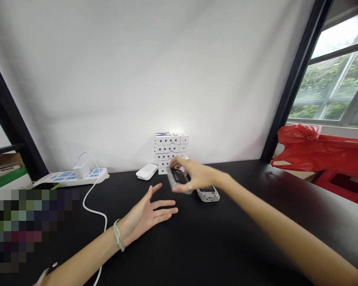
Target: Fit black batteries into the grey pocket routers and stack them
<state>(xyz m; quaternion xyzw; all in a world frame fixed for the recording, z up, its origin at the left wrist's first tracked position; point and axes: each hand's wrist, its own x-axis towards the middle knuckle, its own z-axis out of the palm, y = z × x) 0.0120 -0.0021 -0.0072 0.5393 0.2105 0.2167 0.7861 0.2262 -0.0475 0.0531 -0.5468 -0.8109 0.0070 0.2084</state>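
My right hand (193,174) grips a small white device (177,177) with an opened back and a dark battery showing, fingers and thumb on its edges. It is held tilted above the black table (155,254). Just behind that hand lies a short stack of similar white devices (209,194), partly covered by the fingers. My left hand (146,216) is open, fingers spread and thumb up, with nothing in it, a little to the left of and nearer than the held device. A closed white device (147,171) rests on the table near the wall.
A stack of white printed boxes (170,149) stands against the wall, behind my right hand. To the left lie a power strip (100,174) with a plugged white adapter (81,171) and a white cable (103,214). A red plastic bag (322,151) is at the right.
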